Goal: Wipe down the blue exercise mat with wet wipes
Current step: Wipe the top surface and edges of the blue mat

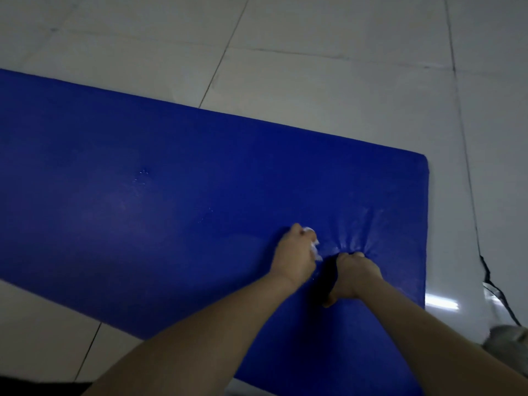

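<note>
blue mat (171, 201) dimpled, possibly damp, under hands

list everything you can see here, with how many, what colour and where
mat: one, blue, flat on the floor, filling the middle of the view; its surface puckers where the right hand presses
wipe: one, white, bunched in the left hand near the mat's right end
floor: one, pale grey tiles with dark joints, all round the mat
cable: one, black, on the floor at the right edge
grey object: one, at the lower right edge, too cut off to identify
left hand: one, closed on the wipe, on the mat
right hand: one, fist pressed into the mat, just right of the left hand
</note>
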